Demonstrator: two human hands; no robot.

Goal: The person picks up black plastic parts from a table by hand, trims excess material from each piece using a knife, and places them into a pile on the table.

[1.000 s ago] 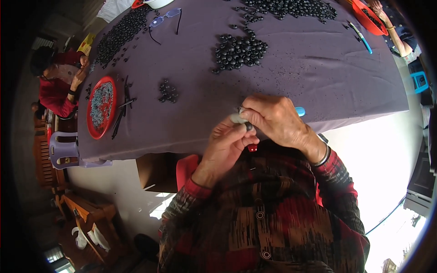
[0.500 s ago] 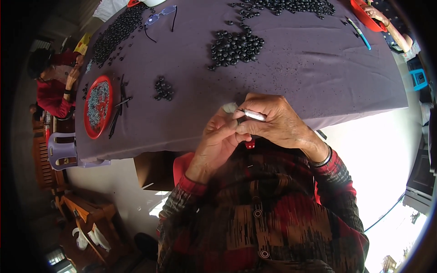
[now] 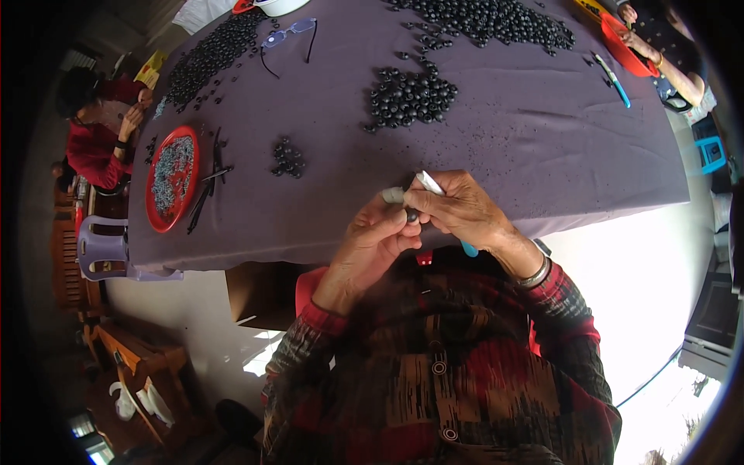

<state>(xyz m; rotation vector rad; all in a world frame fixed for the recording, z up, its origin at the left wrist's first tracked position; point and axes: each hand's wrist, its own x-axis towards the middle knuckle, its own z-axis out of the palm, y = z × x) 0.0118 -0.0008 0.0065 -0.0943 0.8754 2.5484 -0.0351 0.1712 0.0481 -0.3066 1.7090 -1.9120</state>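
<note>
My left hand (image 3: 370,246) and my right hand (image 3: 463,211) meet at the near edge of a table covered with a purple-grey cloth (image 3: 511,147). The left fingertips pinch a small dark bead (image 3: 412,218), with a grey piece (image 3: 393,194) showing just above them. My right hand grips a thin white tool with a blue end (image 3: 431,184), its tip touching the bead. Both sleeves are red and dark patterned, and a metal bangle (image 3: 535,273) sits on my right wrist.
Heaps of black beads lie on the cloth: a middle pile (image 3: 409,97), a small cluster (image 3: 287,157), a far heap (image 3: 496,17), a far-left heap (image 3: 209,54). A red plate (image 3: 172,177) holds pale beads. Glasses (image 3: 288,32), a blue pen (image 3: 614,77). A person in red (image 3: 97,128) sits left; another person's hand (image 3: 663,58) is far right.
My hands have lifted slightly and shifted toward the table edge. The white tool has turned more upright against the bead between my left fingers.
</note>
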